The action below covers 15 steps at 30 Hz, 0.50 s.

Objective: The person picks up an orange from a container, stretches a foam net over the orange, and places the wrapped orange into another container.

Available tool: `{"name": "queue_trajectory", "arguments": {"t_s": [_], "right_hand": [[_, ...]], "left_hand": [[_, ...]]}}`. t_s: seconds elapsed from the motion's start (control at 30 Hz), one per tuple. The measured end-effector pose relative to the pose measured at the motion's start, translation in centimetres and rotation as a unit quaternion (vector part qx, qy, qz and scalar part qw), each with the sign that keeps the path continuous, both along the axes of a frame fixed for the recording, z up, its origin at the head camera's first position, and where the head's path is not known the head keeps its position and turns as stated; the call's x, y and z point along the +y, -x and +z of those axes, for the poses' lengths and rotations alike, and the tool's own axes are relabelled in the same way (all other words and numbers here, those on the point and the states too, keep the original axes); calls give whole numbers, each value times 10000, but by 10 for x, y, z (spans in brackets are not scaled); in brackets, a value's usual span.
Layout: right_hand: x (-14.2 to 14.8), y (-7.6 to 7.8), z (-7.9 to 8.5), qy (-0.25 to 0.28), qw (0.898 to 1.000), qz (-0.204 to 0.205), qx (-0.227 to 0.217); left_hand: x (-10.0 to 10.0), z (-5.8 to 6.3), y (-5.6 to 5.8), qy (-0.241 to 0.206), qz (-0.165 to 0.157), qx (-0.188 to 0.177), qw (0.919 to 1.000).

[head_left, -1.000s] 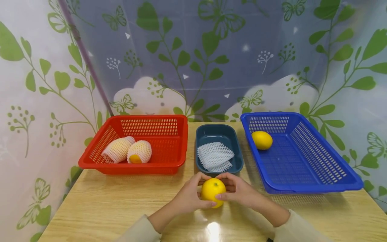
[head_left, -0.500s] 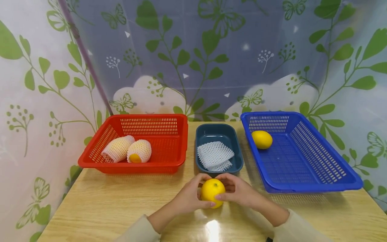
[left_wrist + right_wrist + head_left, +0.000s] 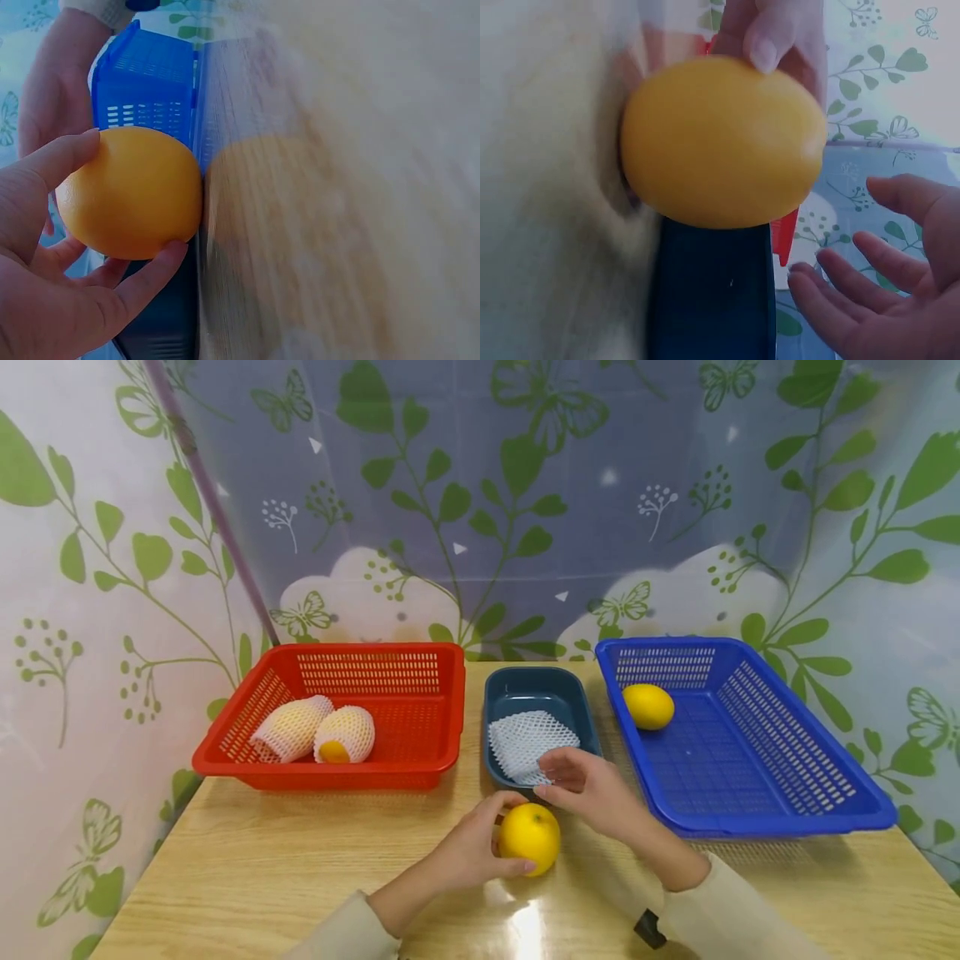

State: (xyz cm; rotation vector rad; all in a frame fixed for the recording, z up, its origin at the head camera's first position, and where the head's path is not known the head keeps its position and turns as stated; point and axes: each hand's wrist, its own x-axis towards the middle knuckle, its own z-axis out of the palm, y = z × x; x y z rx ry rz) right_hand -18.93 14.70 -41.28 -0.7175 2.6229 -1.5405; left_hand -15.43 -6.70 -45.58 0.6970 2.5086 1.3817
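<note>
My left hand [image 3: 480,843] grips a round yellow fruit [image 3: 531,838] from its left side, low over the table. In the left wrist view, the thumb and fingers curve about the fruit [image 3: 135,193]. Apart from it, my right hand [image 3: 596,789] hovers over the near right rim of a dark teal tray [image 3: 540,683]. Its fingers are spread and loosely bent, with nothing between them in the right wrist view. Folded white foam net sleeves [image 3: 525,739] lie in the tray, partly behind the right fingertips.
On the left stands a red basket [image 3: 408,768] with two fruits in foam nets [image 3: 345,735]. To the right, a blue basket [image 3: 765,822] holds an oval yellow fruit [image 3: 648,707]. Both flank the tray on the wooden table [image 3: 300,860]. A patterned cloth [image 3: 465,485] hangs behind.
My right hand has let go of the yellow fruit and moved up and away to the tray's near edge. The left hand still grips the fruit in the same place.
</note>
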Motion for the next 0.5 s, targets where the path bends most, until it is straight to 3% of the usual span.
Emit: {"name": "queue_trajectory", "arguments": {"t_s": [0.13,0.27,0.5], "right_hand": [[-12,14,-1,-602,9943,-476,739],[-20,26,-2,-1444,9761,-946,1322],[-26,41,-5,-2649,9501,-1207,1119]], "left_hand": [[-2,0,0,15,-26,-6,10000],[-2,0,1,28,-48,-4,10000],[-1,2,1,33,-103,20,9999]]}}
